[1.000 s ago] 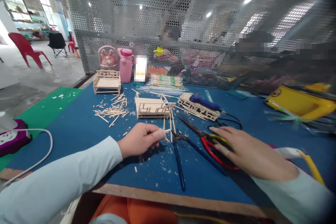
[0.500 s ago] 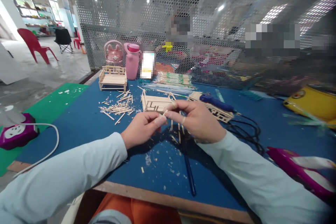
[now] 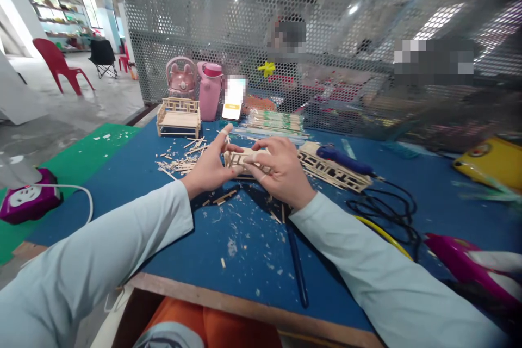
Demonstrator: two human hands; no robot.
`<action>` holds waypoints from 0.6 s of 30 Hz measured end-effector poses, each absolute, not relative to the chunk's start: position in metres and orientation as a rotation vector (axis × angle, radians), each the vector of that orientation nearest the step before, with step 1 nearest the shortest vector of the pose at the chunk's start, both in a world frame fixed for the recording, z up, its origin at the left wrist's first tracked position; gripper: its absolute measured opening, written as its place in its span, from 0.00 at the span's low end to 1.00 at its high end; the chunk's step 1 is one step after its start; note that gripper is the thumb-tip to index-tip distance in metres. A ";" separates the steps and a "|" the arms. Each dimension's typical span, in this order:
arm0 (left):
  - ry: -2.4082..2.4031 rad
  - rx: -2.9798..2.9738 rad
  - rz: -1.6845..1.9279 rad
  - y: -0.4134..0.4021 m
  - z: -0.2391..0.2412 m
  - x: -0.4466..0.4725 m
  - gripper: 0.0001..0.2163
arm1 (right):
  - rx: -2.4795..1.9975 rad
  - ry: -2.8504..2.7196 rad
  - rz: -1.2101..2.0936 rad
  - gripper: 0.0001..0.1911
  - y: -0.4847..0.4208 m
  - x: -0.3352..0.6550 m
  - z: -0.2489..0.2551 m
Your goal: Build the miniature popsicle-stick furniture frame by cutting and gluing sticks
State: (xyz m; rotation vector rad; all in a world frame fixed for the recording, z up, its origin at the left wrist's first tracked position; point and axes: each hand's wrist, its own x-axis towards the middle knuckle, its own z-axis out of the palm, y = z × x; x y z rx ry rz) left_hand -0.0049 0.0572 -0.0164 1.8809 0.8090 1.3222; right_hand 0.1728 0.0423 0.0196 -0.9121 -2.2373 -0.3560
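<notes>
A small unfinished model bench made of wooden sticks (image 3: pixel 233 160) stands between my hands, partly hidden by them. My left hand (image 3: pixel 210 166) is at its left side, thumb and fingers spread apart around the corner, the thumb near the front edge. Over the front right of the bench, my right hand (image 3: pixel 281 171) is closed in a pinch on what looks like a short wooden stick, mostly covered by the fingertips. Loose sticks (image 3: pixel 225 196) lie on the blue mat just in front. A finished-looking model bench (image 3: pixel 179 118) stands at the back left.
A pile of cut sticks (image 3: pixel 183 164) lies left. At right are a lattice stick panel (image 3: pixel 338 171), a blue glue gun (image 3: pixel 345 156) and its black cable. A dark blue pen-like tool (image 3: pixel 298 266) lies in front. A pink bottle (image 3: pixel 210 92) and phone (image 3: pixel 234 100) stand behind.
Both hands have moved from pinching a small wooden piece together in front of the bench to the bench itself. The left hand has let go and spread its fingers.
</notes>
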 end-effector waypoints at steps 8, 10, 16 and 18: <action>0.839 1.970 1.358 0.061 -0.012 -0.004 0.39 | -0.979 -2.109 -0.391 0.10 0.040 0.167 0.011; 0.823 1.967 1.357 0.061 -0.012 -0.003 0.37 | -0.976 -2.092 -0.378 0.10 0.040 0.166 0.010; 0.844 1.941 1.368 0.061 -0.013 -0.003 0.35 | -0.958 -2.026 -0.242 0.10 0.040 0.170 0.012; 0.868 1.944 1.373 0.060 -0.012 -0.003 0.35 | -0.988 -2.000 -0.132 0.16 0.041 0.172 0.016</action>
